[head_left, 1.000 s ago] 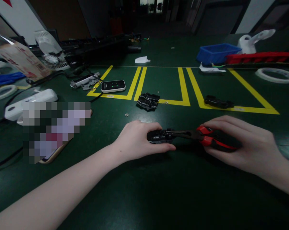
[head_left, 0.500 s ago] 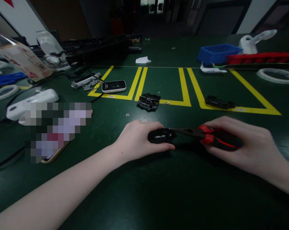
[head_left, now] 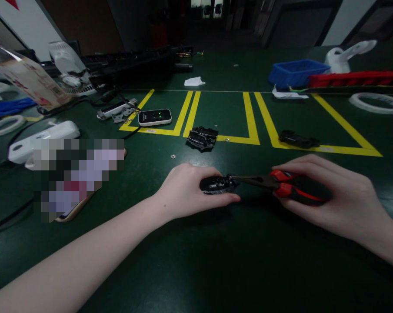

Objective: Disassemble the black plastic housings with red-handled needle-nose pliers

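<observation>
Near the middle of the green table, my left hand (head_left: 190,189) grips a small black part (head_left: 216,184) between thumb and fingers. My right hand (head_left: 333,191) is wrapped round the red and black handles of long-nose pliers (head_left: 284,184). The pliers point left, and their dark tips meet the right end of the black part. Whether the jaws are closed on it is too small to tell. Beyond my left hand lies a black ribbed part (head_left: 202,138), and another black part (head_left: 297,139) lies on the yellow tape farther right.
Yellow tape (head_left: 255,117) marks boxes on the table (head_left: 196,269). A black and white device (head_left: 155,117), a phone (head_left: 75,208) and a white power strip (head_left: 44,141) lie left. A blue bin (head_left: 296,74) and a tape roll (head_left: 377,103) stand back right. A small ring (head_left: 173,156) lies behind my left hand.
The black part has turned in my left hand, so its uneven, detailed side shows instead of the smooth one. My right hand and the pliers have shifted very slightly right.
</observation>
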Demonstrator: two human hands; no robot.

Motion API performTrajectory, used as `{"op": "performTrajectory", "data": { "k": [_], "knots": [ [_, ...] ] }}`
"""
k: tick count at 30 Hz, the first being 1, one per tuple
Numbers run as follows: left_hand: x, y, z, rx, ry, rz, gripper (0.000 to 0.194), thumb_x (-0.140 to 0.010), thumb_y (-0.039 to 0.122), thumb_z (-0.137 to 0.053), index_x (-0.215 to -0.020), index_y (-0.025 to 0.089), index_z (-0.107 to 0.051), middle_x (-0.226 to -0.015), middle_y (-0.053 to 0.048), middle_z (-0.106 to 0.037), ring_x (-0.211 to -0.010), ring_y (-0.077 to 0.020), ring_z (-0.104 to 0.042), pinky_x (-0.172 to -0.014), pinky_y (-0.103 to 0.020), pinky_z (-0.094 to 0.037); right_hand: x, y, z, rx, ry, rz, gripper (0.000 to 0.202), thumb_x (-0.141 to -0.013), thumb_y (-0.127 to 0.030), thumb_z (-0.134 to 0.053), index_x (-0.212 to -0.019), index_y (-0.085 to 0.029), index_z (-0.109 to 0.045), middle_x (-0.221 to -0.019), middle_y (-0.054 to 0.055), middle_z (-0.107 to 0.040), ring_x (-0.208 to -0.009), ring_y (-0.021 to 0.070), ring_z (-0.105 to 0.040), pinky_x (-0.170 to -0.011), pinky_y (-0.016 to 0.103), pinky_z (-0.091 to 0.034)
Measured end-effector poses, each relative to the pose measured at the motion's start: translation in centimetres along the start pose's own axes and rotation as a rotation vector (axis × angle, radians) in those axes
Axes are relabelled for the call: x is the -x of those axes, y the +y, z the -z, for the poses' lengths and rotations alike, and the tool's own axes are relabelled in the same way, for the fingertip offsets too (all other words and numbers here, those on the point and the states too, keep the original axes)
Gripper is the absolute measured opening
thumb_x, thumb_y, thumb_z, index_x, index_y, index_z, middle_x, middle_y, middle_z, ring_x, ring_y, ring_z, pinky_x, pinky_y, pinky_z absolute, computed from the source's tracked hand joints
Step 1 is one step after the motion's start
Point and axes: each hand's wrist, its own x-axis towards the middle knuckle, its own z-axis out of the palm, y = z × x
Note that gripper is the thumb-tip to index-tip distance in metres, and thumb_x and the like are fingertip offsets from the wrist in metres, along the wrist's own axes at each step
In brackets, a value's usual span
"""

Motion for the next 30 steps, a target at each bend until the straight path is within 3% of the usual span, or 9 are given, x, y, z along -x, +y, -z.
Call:
{"op": "performTrajectory", "data": {
  "k": [9,15,21,24,27,30],
  "knots": [
    [0.2,0.0,-0.3,-0.206,0.038,-0.12,0.046,-0.084,0.06,-0.066,-0.107,0.021,-0.072,-0.1,-0.004,-0.066,-0.084,-0.02,-0.061,-0.071,-0.033,-0.044,-0.1,0.3,0.3,0.014,-0.006,0.002,0.039,-0.081,-0.036,-0.067,-0.118,-0.024,-0.058,-0.107,0.008,-0.066,-0.095,0.0253,-0.065,-0.078,0.042,-0.057],
    [0.3,-0.3,-0.5,-0.328,0.029,-0.215,0.049,-0.085,0.058,-0.065,-0.117,0.021,-0.066,-0.115,-0.008,-0.06,-0.099,-0.024,-0.056,-0.079,-0.037,-0.045,0.2,0.1,-0.1,0.005,0.084,-0.027,0.042,-0.081,-0.044,-0.067,-0.116,-0.025,-0.053,-0.104,0.007,-0.066,-0.091,0.0265,-0.067,-0.073,0.044,-0.058],
    [0.3,-0.3,-0.5,-0.325,0.002,-0.189,0.051,-0.086,0.06,-0.063,-0.12,0.023,-0.063,-0.118,-0.007,-0.059,-0.103,-0.0248,-0.056,-0.084,-0.04,-0.045,0.1,-0.5,0.3,-0.036,0.141,-0.016,0.023,-0.077,-0.034,-0.072,-0.079,-0.026,-0.05,-0.099,0.007,-0.068,-0.085,0.0242,-0.068,-0.068,0.04,-0.056],
    [0.4,0.3,-0.3,-0.3,-0.005,-0.161,0.062,-0.082,0.063,-0.066,-0.127,0.022,-0.059,-0.122,-0.008,-0.059,-0.109,-0.0276,-0.055,-0.092,-0.044,-0.044,-0.2,-0.8,0.7,-0.121,0.191,-0.037,0.021,-0.076,-0.031,-0.074,-0.071,-0.025,-0.054,-0.097,0.005,-0.07,-0.081,0.0227,-0.068,-0.066,0.039,-0.056],
    [0.6,1.0,0.0,-0.262,-0.001,-0.128,0.067,-0.081,0.062,-0.067,-0.132,0.021,-0.054,-0.13,-0.01,-0.057,-0.119,-0.031,-0.052,-0.1,-0.048,-0.041,-0.3,-1.1,0.9,-0.32,0.179,-0.189,0.008,-0.077,-0.032,-0.073,-0.076,-0.027,-0.067,-0.096,0.004,-0.072,-0.081,0.0225,-0.068,-0.067,0.04,-0.056],
    [0.9,1.5,0.2,-0.238,0.024,-0.11,0.06,-0.083,0.057,-0.067,-0.132,0.024,-0.054,-0.133,-0.009,-0.056,-0.123,-0.0321,-0.049,-0.103,-0.05,-0.04,-0.2,-1.2,0.7,-0.692,0.187,-0.539,0.017,-0.083,-0.043,-0.066,-0.087,-0.028,-0.073,-0.099,0.004,-0.073,-0.096,0.0263,-0.067,-0.081,0.047,-0.055]
  ]
}}
